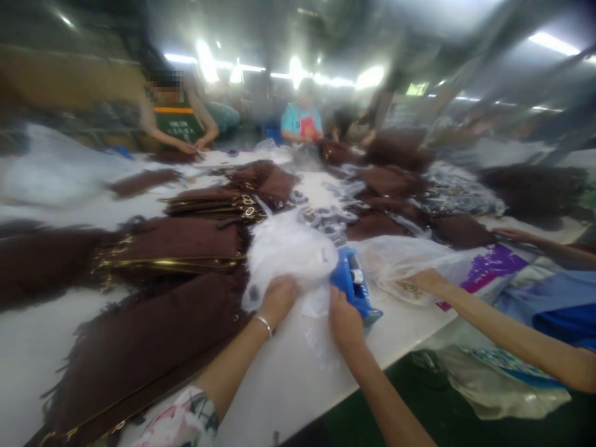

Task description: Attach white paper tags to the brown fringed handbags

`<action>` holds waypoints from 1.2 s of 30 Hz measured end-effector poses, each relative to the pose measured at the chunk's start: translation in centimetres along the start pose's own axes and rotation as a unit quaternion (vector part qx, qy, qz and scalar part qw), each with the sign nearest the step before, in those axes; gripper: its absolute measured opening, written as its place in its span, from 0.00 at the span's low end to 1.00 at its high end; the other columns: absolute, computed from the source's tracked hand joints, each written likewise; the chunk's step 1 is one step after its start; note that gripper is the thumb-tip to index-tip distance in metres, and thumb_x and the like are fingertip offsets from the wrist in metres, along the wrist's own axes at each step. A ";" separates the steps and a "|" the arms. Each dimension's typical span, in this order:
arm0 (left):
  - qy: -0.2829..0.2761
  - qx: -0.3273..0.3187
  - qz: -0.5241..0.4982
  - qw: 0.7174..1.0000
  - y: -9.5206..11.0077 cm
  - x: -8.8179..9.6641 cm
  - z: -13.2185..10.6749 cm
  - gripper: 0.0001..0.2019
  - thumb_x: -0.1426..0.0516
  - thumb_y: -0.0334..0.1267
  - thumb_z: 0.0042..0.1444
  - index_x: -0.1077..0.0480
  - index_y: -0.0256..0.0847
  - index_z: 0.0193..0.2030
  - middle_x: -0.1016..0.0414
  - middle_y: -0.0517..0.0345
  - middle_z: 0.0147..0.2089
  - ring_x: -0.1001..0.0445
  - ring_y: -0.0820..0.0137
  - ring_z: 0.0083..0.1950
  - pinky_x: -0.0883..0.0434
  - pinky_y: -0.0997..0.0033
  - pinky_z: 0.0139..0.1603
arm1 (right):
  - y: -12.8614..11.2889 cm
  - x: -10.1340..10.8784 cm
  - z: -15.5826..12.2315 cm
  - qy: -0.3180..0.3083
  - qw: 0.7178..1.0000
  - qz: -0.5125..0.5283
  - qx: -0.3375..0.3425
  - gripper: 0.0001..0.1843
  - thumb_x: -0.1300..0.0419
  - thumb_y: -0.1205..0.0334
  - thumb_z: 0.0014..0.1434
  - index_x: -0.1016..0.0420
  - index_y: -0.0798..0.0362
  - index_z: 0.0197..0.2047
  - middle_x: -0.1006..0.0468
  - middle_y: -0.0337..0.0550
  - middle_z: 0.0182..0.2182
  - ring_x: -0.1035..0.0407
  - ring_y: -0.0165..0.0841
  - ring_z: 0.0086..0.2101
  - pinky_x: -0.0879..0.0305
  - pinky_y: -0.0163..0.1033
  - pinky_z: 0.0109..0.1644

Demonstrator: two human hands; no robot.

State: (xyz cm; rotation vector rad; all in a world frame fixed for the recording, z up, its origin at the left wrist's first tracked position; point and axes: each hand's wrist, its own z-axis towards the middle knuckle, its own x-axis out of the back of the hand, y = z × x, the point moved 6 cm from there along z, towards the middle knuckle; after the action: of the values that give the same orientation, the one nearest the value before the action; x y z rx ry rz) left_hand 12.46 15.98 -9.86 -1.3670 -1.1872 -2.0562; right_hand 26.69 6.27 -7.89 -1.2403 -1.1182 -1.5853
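My left hand, with a bracelet at the wrist, is closed on the near edge of a white plastic bag. The bag looks puffed and crumpled, and its contents are hidden. Just right of it, my right hand has its fingers curled in front of a blue tape dispenser. Motion blur hides what those fingers grip. Clear plastic lies on the table between my hands.
Brown fringed bags with gold zips and rings lie stacked at left. Rolls sit beyond the white bag. At right, another person's hand reaches into a clear bag. Co-workers stand across the white table.
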 end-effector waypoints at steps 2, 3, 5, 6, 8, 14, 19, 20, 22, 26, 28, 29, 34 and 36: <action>-0.010 0.048 -0.009 0.999 -1.2 0.1 1.0 0.15 0.54 0.42 0.65 0.27 0.42 0.44 0.23 0.52 0.43 0.28 0.63 0.46 0.34 0.65 0.50 | 0.8 -0.1 -0.1 0.000 1.000 -0.014 -0.006 0.17 0.55 0.77 0.62 0.38 0.54 0.51 0.27 0.47 0.38 0.25 0.33 0.27 0.37 0.31 0.23; -0.015 0.072 -0.013 0.997 -1.7 0.1 1.5 0.16 0.55 0.44 0.65 0.27 0.43 0.43 0.23 0.54 0.40 0.27 0.64 0.43 0.33 0.67 0.47 | 1.1 -0.1 -0.2 -0.001 1.000 -0.019 -0.003 0.18 0.55 0.77 0.61 0.38 0.54 0.51 0.28 0.47 0.38 0.25 0.32 0.27 0.37 0.31 0.22; -0.022 0.116 -0.023 0.993 -2.4 0.0 2.0 0.17 0.56 0.45 0.65 0.27 0.45 0.43 0.22 0.56 0.37 0.26 0.65 0.38 0.33 0.68 0.41 | 1.3 -0.1 -0.3 -0.005 1.000 -0.026 0.012 0.18 0.54 0.77 0.61 0.36 0.54 0.51 0.28 0.46 0.39 0.26 0.32 0.27 0.37 0.31 0.23; -0.023 0.133 -0.026 0.990 -2.6 0.0 2.2 0.18 0.57 0.45 0.65 0.27 0.45 0.43 0.22 0.57 0.37 0.26 0.65 0.38 0.34 0.69 0.40 | 1.4 -0.1 -0.3 -0.008 0.999 -0.028 0.017 0.18 0.54 0.77 0.61 0.35 0.54 0.51 0.28 0.46 0.39 0.26 0.31 0.27 0.38 0.31 0.23; -0.020 0.158 -0.031 0.987 -2.5 0.0 2.4 0.18 0.57 0.44 0.65 0.27 0.45 0.44 0.22 0.55 0.38 0.25 0.63 0.38 0.34 0.68 0.38 | 1.2 0.1 -0.4 -0.008 0.999 -0.030 0.018 0.18 0.55 0.74 0.63 0.36 0.55 0.54 0.28 0.48 0.40 0.26 0.31 0.27 0.37 0.31 0.23; 0.006 0.147 -0.025 0.989 -1.4 0.4 2.1 0.17 0.56 0.40 0.65 0.28 0.40 0.44 0.23 0.50 0.41 0.26 0.62 0.43 0.35 0.67 0.41 | -0.6 1.0 -0.1 0.029 0.994 0.034 0.098 0.29 0.52 0.69 0.63 0.49 0.45 0.66 0.40 0.54 0.60 0.31 0.39 0.47 0.31 0.35 0.37; 0.022 0.100 -0.018 0.995 -1.2 0.5 1.9 0.15 0.56 0.38 0.65 0.29 0.41 0.46 0.23 0.52 0.42 0.27 0.64 0.46 0.35 0.68 0.47 | -0.7 0.4 1.7 -0.041 0.985 0.035 0.161 0.32 0.52 0.76 0.57 0.41 0.42 0.63 0.41 0.53 0.59 0.31 0.38 0.45 0.33 0.35 0.40; 0.025 0.093 -0.015 0.995 -1.1 0.5 1.9 0.15 0.56 0.38 0.65 0.29 0.41 0.45 0.24 0.52 0.43 0.27 0.64 0.46 0.35 0.68 0.48 | -0.6 0.3 2.0 -0.051 0.985 0.028 0.164 0.31 0.52 0.76 0.57 0.39 0.43 0.61 0.40 0.52 0.59 0.30 0.37 0.43 0.33 0.35 0.38; 0.032 0.076 -0.009 0.997 -1.0 0.3 1.8 0.15 0.55 0.37 0.64 0.29 0.40 0.45 0.24 0.51 0.43 0.28 0.64 0.47 0.35 0.67 0.50 | -0.3 0.4 2.6 -0.063 0.984 0.011 0.168 0.30 0.52 0.76 0.57 0.37 0.43 0.59 0.39 0.51 0.56 0.30 0.37 0.40 0.34 0.35 0.36; 0.044 0.026 0.009 0.999 0.0 0.0 1.2 0.13 0.53 0.34 0.63 0.30 0.39 0.48 0.26 0.49 0.46 0.30 0.62 0.49 0.36 0.62 0.53 | -0.2 0.7 2.8 -0.090 0.982 -0.002 0.168 0.29 0.53 0.75 0.57 0.37 0.44 0.59 0.37 0.51 0.54 0.30 0.37 0.38 0.36 0.36 0.34; 0.052 0.001 0.022 0.998 0.6 0.0 0.8 0.14 0.53 0.31 0.62 0.33 0.37 0.51 0.28 0.47 0.50 0.32 0.60 0.52 0.37 0.58 0.55 | -0.4 0.9 2.8 -0.096 0.979 0.007 0.177 0.30 0.52 0.75 0.57 0.39 0.44 0.60 0.38 0.52 0.55 0.30 0.37 0.39 0.36 0.37 0.36; 0.057 -0.011 0.028 0.998 0.9 0.1 0.7 0.16 0.54 0.30 0.62 0.35 0.37 0.54 0.30 0.45 0.53 0.34 0.59 0.55 0.38 0.57 0.56 | -0.6 1.0 2.7 -0.094 0.978 0.013 0.184 0.31 0.52 0.75 0.56 0.40 0.45 0.61 0.39 0.52 0.56 0.31 0.37 0.40 0.36 0.37 0.38; 0.050 -0.153 0.058 0.985 3.2 0.8 -0.1 0.16 0.57 0.30 0.65 0.39 0.38 0.57 0.38 0.46 0.60 0.41 0.60 0.62 0.43 0.57 0.62 | -1.1 0.9 2.7 -0.095 0.969 0.032 0.227 0.35 0.50 0.75 0.53 0.42 0.43 0.63 0.37 0.50 0.55 0.33 0.38 0.43 0.37 0.38 0.41; 0.017 -0.227 0.075 0.971 4.1 0.8 -0.5 0.14 0.56 0.32 0.65 0.34 0.39 0.51 0.33 0.48 0.54 0.37 0.60 0.57 0.41 0.58 0.59 | -1.0 0.8 2.9 -0.108 0.967 0.024 0.228 0.32 0.50 0.76 0.52 0.39 0.45 0.60 0.35 0.50 0.53 0.32 0.38 0.42 0.38 0.37 0.39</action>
State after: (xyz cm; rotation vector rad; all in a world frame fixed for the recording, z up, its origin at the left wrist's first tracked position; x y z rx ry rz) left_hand 14.70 13.35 -7.46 -1.5545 -0.5910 -2.3157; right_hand 26.37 9.21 -6.92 -1.1283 -1.4794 -1.0865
